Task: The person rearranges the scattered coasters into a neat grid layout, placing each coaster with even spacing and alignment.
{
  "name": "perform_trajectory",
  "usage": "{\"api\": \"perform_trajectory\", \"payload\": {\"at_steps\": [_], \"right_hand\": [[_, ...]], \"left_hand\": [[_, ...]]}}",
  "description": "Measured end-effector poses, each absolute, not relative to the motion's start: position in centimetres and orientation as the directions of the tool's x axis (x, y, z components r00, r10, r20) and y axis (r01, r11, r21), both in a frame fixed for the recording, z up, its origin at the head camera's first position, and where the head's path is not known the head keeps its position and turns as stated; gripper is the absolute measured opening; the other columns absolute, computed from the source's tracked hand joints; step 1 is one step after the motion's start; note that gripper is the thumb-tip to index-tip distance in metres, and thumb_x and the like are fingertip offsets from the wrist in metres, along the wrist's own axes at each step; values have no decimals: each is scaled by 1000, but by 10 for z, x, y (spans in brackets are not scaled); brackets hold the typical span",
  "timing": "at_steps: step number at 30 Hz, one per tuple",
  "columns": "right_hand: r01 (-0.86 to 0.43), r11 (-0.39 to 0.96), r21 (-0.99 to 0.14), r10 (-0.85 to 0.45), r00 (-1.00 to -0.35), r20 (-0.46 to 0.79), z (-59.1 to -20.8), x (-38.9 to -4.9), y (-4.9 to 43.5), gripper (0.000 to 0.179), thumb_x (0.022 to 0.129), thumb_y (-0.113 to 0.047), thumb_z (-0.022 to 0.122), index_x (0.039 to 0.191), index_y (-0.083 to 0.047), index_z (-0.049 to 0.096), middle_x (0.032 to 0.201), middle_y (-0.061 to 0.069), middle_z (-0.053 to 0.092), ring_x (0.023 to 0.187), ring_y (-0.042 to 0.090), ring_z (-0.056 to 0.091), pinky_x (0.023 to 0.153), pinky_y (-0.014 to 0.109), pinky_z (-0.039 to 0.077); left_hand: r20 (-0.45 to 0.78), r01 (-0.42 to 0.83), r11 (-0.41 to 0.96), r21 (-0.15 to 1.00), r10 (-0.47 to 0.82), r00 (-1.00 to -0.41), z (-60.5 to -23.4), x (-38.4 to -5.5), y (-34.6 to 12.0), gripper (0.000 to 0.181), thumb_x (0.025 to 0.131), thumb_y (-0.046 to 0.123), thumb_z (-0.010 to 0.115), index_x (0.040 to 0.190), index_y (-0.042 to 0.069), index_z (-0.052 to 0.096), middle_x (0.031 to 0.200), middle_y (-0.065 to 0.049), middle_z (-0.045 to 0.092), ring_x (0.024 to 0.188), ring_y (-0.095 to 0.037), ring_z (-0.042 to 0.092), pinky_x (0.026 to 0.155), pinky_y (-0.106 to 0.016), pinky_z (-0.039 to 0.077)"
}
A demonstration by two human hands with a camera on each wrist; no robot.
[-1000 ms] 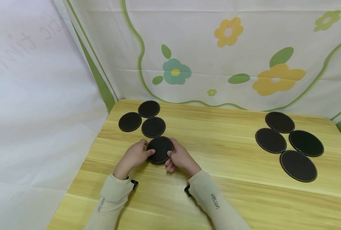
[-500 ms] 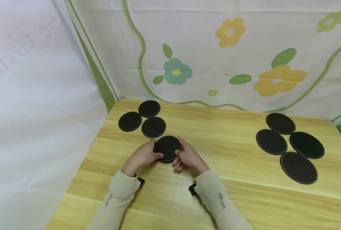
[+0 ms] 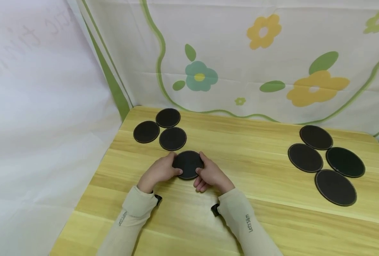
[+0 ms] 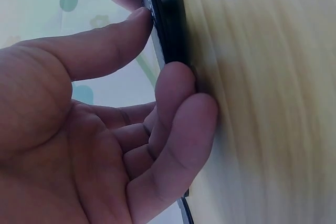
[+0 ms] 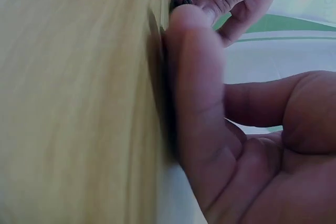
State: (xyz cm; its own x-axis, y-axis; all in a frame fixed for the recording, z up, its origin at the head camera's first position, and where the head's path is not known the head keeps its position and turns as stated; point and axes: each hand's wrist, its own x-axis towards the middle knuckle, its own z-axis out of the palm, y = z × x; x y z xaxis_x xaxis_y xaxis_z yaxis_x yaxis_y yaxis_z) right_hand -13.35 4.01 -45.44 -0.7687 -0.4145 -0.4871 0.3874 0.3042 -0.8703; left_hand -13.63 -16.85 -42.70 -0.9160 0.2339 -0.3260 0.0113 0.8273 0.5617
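A floral sheet [image 3: 228, 21] hung beyond the fingers, and a wooden table [image 3: 240, 149] lay beneath them. Four black discs [image 3: 305, 158] sat well to the fingers' right, three others [image 3: 172, 138] just beyond the left hand's. A person's left hand [image 3: 159, 172] and right hand [image 3: 214, 175] pinched a single disc [image 3: 188, 163] between thumbs and fingers, its opposite edges at their fingertips.

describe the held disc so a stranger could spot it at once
At the wooden table, between the left hand and right hand, is a round black disc. Three similar discs lie beyond it and four more discs to the right, but only this one is held.
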Motion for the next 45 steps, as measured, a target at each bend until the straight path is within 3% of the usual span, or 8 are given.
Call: {"api": "perform_trajectory", "payload": {"at_steps": [21,32,35,39,40,42,45], "right_hand": [[344,383,-857,-383,-786,-486,-452,-132,35,76,107,-10,50,164,-19,2,66,20,67,48,26,65,48,39,56],[292,417,-861,-360,-816,-452,-446,-131,36,73,106,-16,53,164,-13,9,65,19,67,49,26,66,47,39,56],[273,432,-859,-349,-828,-439,-445,-133,40,71,106,-18,54,164,-11,12,65,18,67,49,26,66,47,38,56],[253,455,-854,-329,-843,-425,-443,-137,46,69,106,-20,55,163,-11,18,67,17,67,51,26,66,48,36,55],[241,462,-854,-328,-848,-417,-442,-138,48,68,106,-20,55,162,-10,20,67,16,67,51,26,66,49,36,56],[224,477,-850,-317,-858,-404,-440,-141,51,66,105,-21,56,161,-9,23,68,16,67,52,27,66,50,36,56],[198,497,-845,-300,-874,-381,-437,-145,57,63,105,-22,57,159,-7,29,70,17,66,53,27,66,51,37,56]], "left_hand": [[-332,5,837,547,222,-917,-425,-135,-170,56,92,21,77,137,-1,52,127,-19,63,116,-33,61,97,-48,47],[-333,-17,844,536,193,-923,-421,-137,-177,60,100,35,65,145,0,49,136,-20,59,121,-36,58,98,-51,46],[-279,-22,823,567,167,-946,-417,-144,-188,59,100,36,64,146,1,49,120,-15,65,108,-33,62,91,-48,49],[-202,5,810,586,152,-967,-417,-160,-202,57,101,34,63,146,1,49,122,-20,56,111,-36,56,94,-51,46],[-195,14,817,577,154,-969,-418,-164,-204,58,102,33,62,147,0,48,130,-23,51,120,-40,51,100,-54,43],[-202,26,838,545,162,-966,-421,-171,-204,58,102,33,61,148,-1,47,141,-29,41,129,-45,44,104,-57,39],[-226,46,869,493,179,-957,-423,-177,-199,56,104,31,57,148,-3,47,145,-33,37,132,-49,41,106,-57,38]]}}
